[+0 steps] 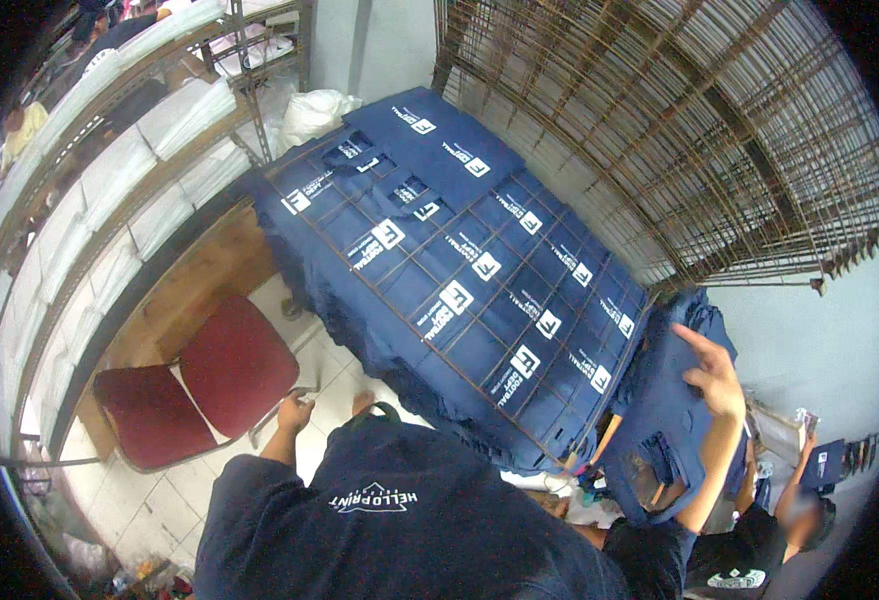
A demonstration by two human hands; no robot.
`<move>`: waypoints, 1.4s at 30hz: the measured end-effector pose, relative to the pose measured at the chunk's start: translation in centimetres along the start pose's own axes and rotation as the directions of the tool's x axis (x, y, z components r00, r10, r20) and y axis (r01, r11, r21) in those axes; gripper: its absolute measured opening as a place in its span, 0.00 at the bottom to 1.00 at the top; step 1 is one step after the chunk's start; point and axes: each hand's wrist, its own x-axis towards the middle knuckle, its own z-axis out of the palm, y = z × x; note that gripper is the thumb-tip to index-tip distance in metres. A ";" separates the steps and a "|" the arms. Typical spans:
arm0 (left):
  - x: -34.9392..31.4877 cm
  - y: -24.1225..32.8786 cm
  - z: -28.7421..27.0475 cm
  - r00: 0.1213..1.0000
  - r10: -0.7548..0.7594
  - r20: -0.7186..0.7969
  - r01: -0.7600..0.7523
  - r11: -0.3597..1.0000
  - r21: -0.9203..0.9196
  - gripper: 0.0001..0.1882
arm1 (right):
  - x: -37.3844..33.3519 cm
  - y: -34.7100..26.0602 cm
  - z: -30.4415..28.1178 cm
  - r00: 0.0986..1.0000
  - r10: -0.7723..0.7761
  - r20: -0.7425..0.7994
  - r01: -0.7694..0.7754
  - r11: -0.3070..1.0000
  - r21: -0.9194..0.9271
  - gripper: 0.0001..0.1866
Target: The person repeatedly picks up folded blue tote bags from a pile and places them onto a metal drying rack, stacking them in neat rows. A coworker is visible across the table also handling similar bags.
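My left hand [295, 410] is low beside the red folding chair, its fingers curled next to a thin metal tube [309, 391]. Whether they grip the tube or something smaller is too small to tell. On the right, my right hand [712, 378] is raised with the index finger stretched out and the thumb apart. Navy fabric [665, 400] with a cut-out opening hangs behind that hand and along the forearm. Between my hands lies a broad stack of navy fabric panels [430, 260] with white prints, with a rusty wire grid [475, 385] across most of it.
The red folding chair [240, 355] stands at left on the tiled floor. Shelves [160, 160] of white sheets curve behind it. A large wire rack [660, 130] leans along the far right wall, near a white sack [315, 115]. At lower right, another person [760, 545] in black raises an arm.
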 end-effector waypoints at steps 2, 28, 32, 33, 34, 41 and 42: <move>0.4 0.1 -1.0 0.995 -0.077 0.058 0.078 0.997 -0.024 0.24 | 4.0 -4.3 2.7 0.978 0.004 0.209 -0.006 1.000 0.006 0.38; 8.7 -0.6 -11.2 0.975 -0.188 0.116 0.189 0.982 0.008 0.25 | 33.6 20.4 26.1 0.756 0.441 -0.484 0.210 0.536 0.818 0.37; 8.1 -7.6 -8.3 0.955 -0.285 0.087 0.284 0.959 0.022 0.27 | 35.5 20.1 25.5 0.762 0.488 -0.426 0.102 0.559 0.823 0.39; 8.0 -8.6 -7.8 0.945 -0.306 0.116 0.309 0.951 -0.005 0.28 | 35.7 20.2 25.2 0.762 0.486 -0.428 0.091 0.574 0.814 0.39; 7.6 -9.7 -7.4 0.933 -0.328 0.145 0.336 0.942 -0.028 0.30 | 35.8 20.1 24.9 0.763 0.485 -0.427 0.079 0.587 0.806 0.39; 8.3 -13.7 -5.4 0.893 -0.402 0.204 0.437 0.883 -0.170 0.35 | 36.3 19.3 24.2 0.753 0.523 -0.399 -0.013 0.618 0.786 0.39; 8.7 -12.8 -5.6 0.900 -0.386 0.202 0.419 0.894 -0.159 0.35 | 36.3 19.4 24.2 0.751 0.527 -0.397 -0.021 0.620 0.784 0.39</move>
